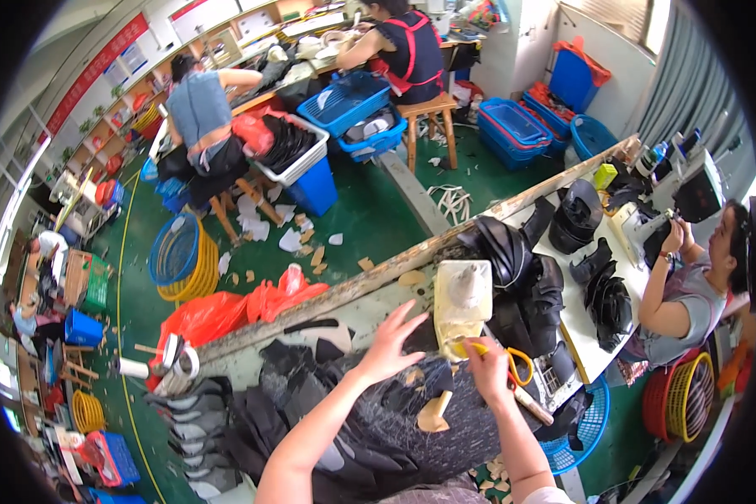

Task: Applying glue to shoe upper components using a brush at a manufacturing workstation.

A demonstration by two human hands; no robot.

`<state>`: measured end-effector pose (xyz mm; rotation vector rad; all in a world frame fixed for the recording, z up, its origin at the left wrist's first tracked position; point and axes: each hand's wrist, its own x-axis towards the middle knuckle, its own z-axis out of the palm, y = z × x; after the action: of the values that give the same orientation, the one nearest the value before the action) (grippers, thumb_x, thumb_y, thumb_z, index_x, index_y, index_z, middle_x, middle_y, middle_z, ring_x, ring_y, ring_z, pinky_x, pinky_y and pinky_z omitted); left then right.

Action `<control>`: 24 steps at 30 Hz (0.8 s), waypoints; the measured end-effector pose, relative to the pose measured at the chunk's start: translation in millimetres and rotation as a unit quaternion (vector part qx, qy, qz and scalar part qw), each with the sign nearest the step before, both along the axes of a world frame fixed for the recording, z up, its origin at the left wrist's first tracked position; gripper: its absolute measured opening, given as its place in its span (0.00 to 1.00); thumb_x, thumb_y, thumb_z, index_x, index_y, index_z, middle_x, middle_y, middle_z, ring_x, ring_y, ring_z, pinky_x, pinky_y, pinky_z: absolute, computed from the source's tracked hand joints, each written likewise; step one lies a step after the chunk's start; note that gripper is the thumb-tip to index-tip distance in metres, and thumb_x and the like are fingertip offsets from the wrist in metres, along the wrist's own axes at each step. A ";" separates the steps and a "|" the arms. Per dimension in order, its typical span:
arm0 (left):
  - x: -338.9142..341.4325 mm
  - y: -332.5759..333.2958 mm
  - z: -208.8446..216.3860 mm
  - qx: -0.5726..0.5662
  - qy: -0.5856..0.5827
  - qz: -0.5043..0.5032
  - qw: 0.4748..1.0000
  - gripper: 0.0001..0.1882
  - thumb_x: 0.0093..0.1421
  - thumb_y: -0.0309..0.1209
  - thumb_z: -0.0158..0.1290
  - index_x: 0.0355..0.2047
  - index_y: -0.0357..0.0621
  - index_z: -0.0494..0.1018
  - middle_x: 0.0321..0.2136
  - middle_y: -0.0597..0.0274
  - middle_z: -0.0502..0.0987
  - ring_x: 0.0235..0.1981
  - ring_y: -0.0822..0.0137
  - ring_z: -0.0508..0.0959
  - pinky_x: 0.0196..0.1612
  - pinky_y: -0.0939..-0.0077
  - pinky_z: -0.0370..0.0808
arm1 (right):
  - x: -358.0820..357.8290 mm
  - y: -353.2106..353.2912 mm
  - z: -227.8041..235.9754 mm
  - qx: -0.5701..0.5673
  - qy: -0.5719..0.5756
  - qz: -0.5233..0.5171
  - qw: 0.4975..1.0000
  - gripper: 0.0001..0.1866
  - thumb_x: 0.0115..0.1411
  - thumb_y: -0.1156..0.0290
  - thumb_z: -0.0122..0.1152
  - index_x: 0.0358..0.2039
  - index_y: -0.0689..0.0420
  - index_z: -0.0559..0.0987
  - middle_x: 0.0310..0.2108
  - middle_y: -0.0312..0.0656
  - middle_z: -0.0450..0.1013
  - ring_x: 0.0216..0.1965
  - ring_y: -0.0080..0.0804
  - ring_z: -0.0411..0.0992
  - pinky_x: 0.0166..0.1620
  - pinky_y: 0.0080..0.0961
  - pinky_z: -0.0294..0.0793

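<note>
In the head view, the person's left hand [388, 343] is spread, fingers apart and palm bare, above the near bench, just left of a cream sewing machine head [464, 296]. The right hand [489, 368], near the machine's close end, is curled round the handles of yellow-handled scissors [529, 364]; one loop juts out on the right, while the fingers cover much of the rest and the blades are hard to make out. A pale stick-like handle [534, 405] lies just beyond the right wrist, its kind unclear. Below the hands, a dark cloth [479, 420] strewn with thread bits carries a tan cut piece [433, 415]; the left forearm hides part of the dark pieces there. On the left, a stack of grey-and-black pieces [206, 437] is partly cut off by the round dark rim, and a red plastic bag [206, 323] slumps behind the bench's far edge. On the right, black molded pieces [539, 294] overlap too closely to count, and the bench covers part of a blue basket [592, 428]. On the far left wall, a red banner [94, 76] bears a line of pale characters, and small posted sheets [132, 59] are too small to read.
</note>
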<state>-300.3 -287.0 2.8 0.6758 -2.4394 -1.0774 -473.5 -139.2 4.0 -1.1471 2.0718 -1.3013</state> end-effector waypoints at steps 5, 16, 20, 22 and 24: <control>150.2 59.1 21.5 0.124 0.101 0.361 0.919 0.17 0.49 0.22 0.54 0.42 0.40 0.71 0.37 0.60 0.75 0.40 0.65 0.73 0.46 0.75 0.69 | -9.0 12.0 21.0 -0.077 0.080 0.020 0.994 0.05 0.54 0.79 0.56 0.33 0.61 0.76 0.29 0.44 0.73 0.23 0.28 0.72 0.24 0.22 0.71; 240.5 141.5 -42.9 0.313 0.128 0.434 0.835 0.31 0.49 0.24 0.57 0.54 0.38 0.61 0.44 0.57 0.69 0.44 0.66 0.70 0.46 0.75 0.68 | 60.2 4.5 3.9 -0.067 -0.259 -0.035 0.963 0.12 0.61 0.63 0.49 0.26 0.56 0.71 0.16 0.34 0.68 0.15 0.18 0.64 0.19 0.15 0.62; 239.7 134.5 -40.5 0.375 0.149 0.419 0.813 0.36 0.46 0.21 0.60 0.56 0.34 0.58 0.41 0.58 0.70 0.38 0.73 0.69 0.43 0.81 0.69 | 188.6 -5.8 -1.6 -0.047 -0.271 0.250 0.928 0.07 0.59 0.70 0.49 0.29 0.60 0.69 0.26 0.44 0.74 0.21 0.25 0.70 0.29 0.21 0.71; 241.5 129.2 -40.3 0.431 0.162 0.411 0.787 0.40 0.44 0.20 0.61 0.57 0.31 0.55 0.41 0.59 0.70 0.36 0.75 0.69 0.41 0.83 0.70 | 199.2 -19.2 -21.5 -0.006 -0.279 0.234 0.931 0.06 0.58 0.71 0.51 0.30 0.60 0.68 0.26 0.41 0.74 0.23 0.22 0.70 0.29 0.18 0.71; 244.7 124.5 -40.7 0.456 0.169 0.405 0.774 0.41 0.44 0.20 0.62 0.57 0.30 0.54 0.41 0.59 0.69 0.36 0.75 0.70 0.40 0.83 0.70 | 198.4 -40.8 -26.2 0.000 -0.303 0.136 0.943 0.08 0.57 0.71 0.54 0.31 0.61 0.68 0.25 0.38 0.74 0.23 0.18 0.70 0.27 0.14 0.69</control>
<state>-55.6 -162.5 -37.9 1.4610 -0.9568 -1.7050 -275.1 -180.1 -22.2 -0.8475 1.4136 -1.3073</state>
